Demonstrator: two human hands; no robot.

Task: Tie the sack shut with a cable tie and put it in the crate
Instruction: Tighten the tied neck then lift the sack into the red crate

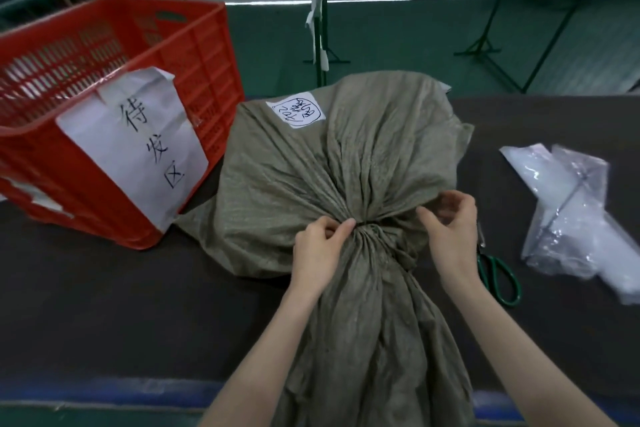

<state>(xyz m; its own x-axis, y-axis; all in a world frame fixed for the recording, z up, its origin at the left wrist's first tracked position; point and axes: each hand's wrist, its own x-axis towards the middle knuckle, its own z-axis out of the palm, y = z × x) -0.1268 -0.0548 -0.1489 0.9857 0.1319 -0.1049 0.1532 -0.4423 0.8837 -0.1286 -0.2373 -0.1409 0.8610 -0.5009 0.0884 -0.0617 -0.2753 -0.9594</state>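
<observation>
An olive woven sack [311,163] with a white handwritten label lies on the dark table [104,305], its gathered neck toward me. A thin dark cable tie [372,228] circles the neck, and a dark tail hangs down to its right. My left hand [320,250] pinches the neck at the tie with thumb and forefinger. My right hand [450,222] hovers just right of the neck with fingers loosely curled against the sack's fabric; whether it holds anything is unclear. The red plastic crate [194,55] stands on the table to the sack's left.
Green-handled scissors [498,274] lie right of my right wrist. A pile of clear plastic bags [575,211] sits further right. The crate carries a large white paper sign [138,146]. Green metal stands [322,28] rise on the floor beyond the table.
</observation>
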